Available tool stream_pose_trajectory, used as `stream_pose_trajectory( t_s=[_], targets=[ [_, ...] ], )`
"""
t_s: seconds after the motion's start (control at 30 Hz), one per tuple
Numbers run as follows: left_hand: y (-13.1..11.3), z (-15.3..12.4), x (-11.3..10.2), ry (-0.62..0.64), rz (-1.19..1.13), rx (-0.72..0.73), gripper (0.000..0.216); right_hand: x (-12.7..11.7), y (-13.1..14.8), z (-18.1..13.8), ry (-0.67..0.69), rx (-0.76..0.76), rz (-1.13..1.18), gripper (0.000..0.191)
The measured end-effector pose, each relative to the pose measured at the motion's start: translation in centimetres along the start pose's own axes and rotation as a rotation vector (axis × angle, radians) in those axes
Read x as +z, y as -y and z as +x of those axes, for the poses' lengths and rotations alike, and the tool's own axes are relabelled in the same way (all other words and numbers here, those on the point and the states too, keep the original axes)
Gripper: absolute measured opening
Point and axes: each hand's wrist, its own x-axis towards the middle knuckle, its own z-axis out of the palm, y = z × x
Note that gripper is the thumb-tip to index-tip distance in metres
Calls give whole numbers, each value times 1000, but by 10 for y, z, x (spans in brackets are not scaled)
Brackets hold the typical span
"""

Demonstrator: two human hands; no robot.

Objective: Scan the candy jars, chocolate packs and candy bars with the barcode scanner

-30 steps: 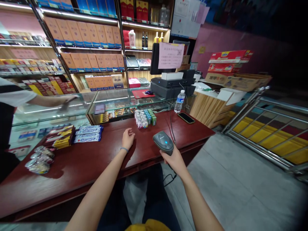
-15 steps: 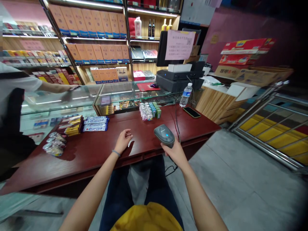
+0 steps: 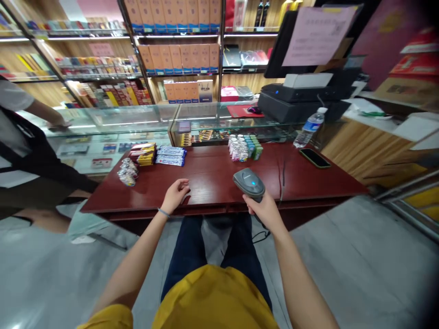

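My right hand (image 3: 263,208) is wrapped round the handle of a grey barcode scanner (image 3: 249,183) with a blue light on top, held above the front edge of a dark red wooden desk (image 3: 206,178). Nothing is in my left hand (image 3: 175,195), which hovers at the desk's front edge with its fingers loosely curled and apart. Beyond the scanner stand several small bottles and packs (image 3: 244,147) in rows. Farther left lie blue-and-white packets (image 3: 170,156), brown and yellow snack packs (image 3: 143,154) and a few small clear-wrapped jars (image 3: 128,172).
On the desk's right are a water bottle (image 3: 310,128) and a phone (image 3: 314,158). A glass display counter (image 3: 137,119) runs behind, with a monitor (image 3: 281,45) on it. Another person (image 3: 27,137) stands at the left beside a stool (image 3: 85,221).
My view has swung to the right side of the desk less and farther left, so the scene sits more rightward. The other person's arm has shifted left. I still hold the scanner.
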Motion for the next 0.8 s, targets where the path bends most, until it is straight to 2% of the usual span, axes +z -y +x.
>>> stream_pose_trajectory(
  t_s=[0.17, 0.3, 0.4, 0.47, 0.53, 0.63, 0.8],
  targets=[
    [13, -14, -56, -160, -33, -70, 32, 33, 1, 10, 105, -16, 6, 48],
    [26, -19, -105, -312, -31, -114, 34, 58, 2, 15, 151, -56, -35, 44],
    [33, -17, -139, -539, 124, -57, 32, 73, 5, 18, 186, -64, -56, 39],
    [37, -13, -157, -713, 239, -4, 39, 80, 8, 20, 202, -57, -65, 37],
    [39, -6, -169, -811, 308, 24, 55, 86, 11, 21, 206, -52, -73, 36],
    [42, 6, -177, -828, 327, 25, 74, 91, 14, 23, 216, -48, -83, 37],
    [54, 22, -181, -816, 285, 11, 74, 92, 16, 23, 193, -46, -70, 39]
  ],
)
